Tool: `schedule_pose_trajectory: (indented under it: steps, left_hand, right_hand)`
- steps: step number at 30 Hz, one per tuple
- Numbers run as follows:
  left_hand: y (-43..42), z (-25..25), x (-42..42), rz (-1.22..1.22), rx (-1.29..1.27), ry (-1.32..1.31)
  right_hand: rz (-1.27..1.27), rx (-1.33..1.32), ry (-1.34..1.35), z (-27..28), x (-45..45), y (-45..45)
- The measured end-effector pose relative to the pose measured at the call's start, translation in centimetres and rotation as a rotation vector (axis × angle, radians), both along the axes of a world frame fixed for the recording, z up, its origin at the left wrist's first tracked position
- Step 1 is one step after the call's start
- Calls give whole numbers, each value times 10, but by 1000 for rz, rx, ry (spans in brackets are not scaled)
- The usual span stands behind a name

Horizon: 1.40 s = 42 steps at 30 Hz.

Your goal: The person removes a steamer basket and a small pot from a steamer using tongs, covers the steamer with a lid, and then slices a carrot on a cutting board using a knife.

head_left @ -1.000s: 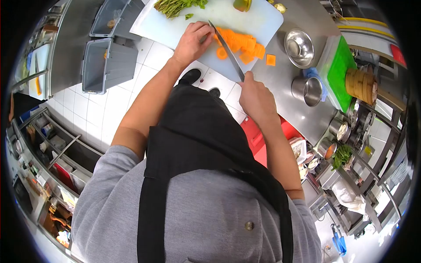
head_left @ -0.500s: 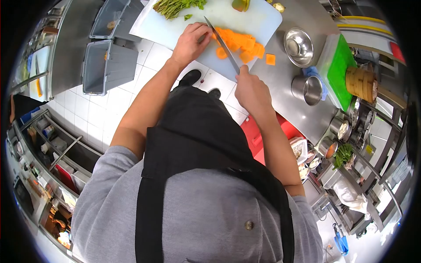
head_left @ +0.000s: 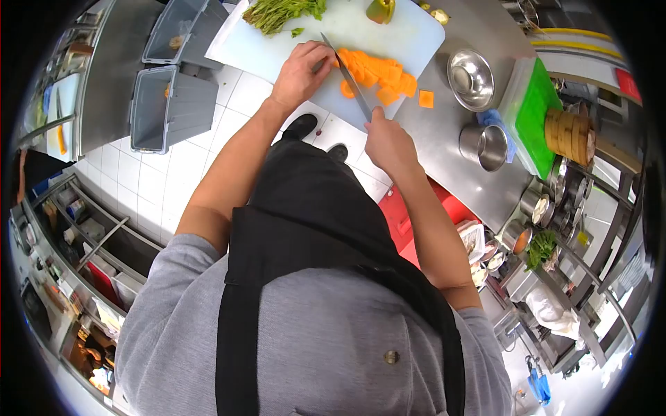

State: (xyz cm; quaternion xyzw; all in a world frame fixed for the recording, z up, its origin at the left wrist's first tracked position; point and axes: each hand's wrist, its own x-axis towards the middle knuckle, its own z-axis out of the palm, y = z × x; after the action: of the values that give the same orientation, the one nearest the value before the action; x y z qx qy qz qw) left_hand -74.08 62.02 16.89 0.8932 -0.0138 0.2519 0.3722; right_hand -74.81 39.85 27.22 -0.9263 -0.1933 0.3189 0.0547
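My right hand is closed around the handle of a knife, whose long blade slants up and left over the white cutting board. Just left of the blade, my left hand has its fingers curled in against a carrot, mostly hidden by the fingers and blade. Thin orange carrot slices lie in an overlapping row to the right of the blade. One square carrot slice rests off the board on the steel counter. Green stems and a cut green pepper piece lie farther back on the board.
Right of the board stand a shiny metal bowl and a steel pot. Beyond them are a green cutting board and a bamboo steamer. Grey bins stand on the floor at left.
My right hand and the knife have shifted slightly left and down. The round carrot slice near the blade sits a little farther left. My left hand stays nearly in place.
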Motion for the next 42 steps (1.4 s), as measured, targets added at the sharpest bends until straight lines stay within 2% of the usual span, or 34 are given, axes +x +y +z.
schedule_pose_trajectory:
  steps: [10, 14, 20, 23, 31, 35, 37, 39, 42]
  left_hand:
    - [2, -1, -2, -15, -15, 0]
    - [1, -2, -2, -11, -41, 17]
    - [1, -1, -3, -10, -41, -2]
    - [0, 3, -5, -6, -88, 60]
    - [2, 0, -4, -12, -62, 29]
    - [2, 0, -4, -13, -51, 10]
    - [3, -1, -3, -12, -55, 31]
    - [2, -2, -3, -15, -60, 44]
    - [-1, 0, -5, -22, -77, 42]
  right_hand:
    - [-25, -51, 19, 50, -18, -8]
    - [-8, -78, 19, 41, -17, -11]
    - [38, 13, -6, -6, -1, 1]
    - [8, 6, -9, 15, 2, 5]
    - [8, -81, 32, 58, -13, -6]
    - [0, -85, 36, 43, -10, -6]
    - [5, 29, 27, 21, -7, -6]
    - [-10, 34, 48, 9, -4, -3]
    - [-12, 39, 74, 9, 0, -3]
